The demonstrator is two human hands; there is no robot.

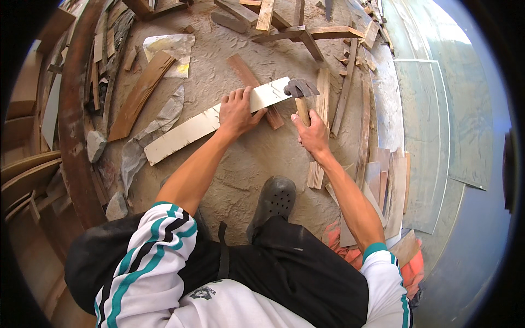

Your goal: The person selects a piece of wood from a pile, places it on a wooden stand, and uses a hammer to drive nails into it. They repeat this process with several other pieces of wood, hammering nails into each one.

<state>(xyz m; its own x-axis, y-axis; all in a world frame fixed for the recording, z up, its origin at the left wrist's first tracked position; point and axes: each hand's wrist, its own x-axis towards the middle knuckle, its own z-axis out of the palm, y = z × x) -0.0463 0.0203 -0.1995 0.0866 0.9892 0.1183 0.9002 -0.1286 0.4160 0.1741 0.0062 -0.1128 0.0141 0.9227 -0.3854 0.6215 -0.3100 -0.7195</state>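
Observation:
A pale, white-faced board (186,135) lies aslant on the ground before me, its far right end raised over a reddish-brown wood strip (246,72). My left hand (237,112) is closed over the board's middle, fingers on its far edge and thumb on the near side. In my right hand (313,133) is a claw hammer (301,104), held by its wooden handle. The dark metal hammer head is at the board's far right end; whether the two touch I cannot tell.
Brown planks (141,95) and crumpled plastic sheeting (158,123) lie left. Scrap timber (306,34) is piled at the far side. Glass-like sheets (421,142) lean along the right. Grey stones (96,145) sit near a long rusty beam (76,109). My clog (278,199) rests on the dirt.

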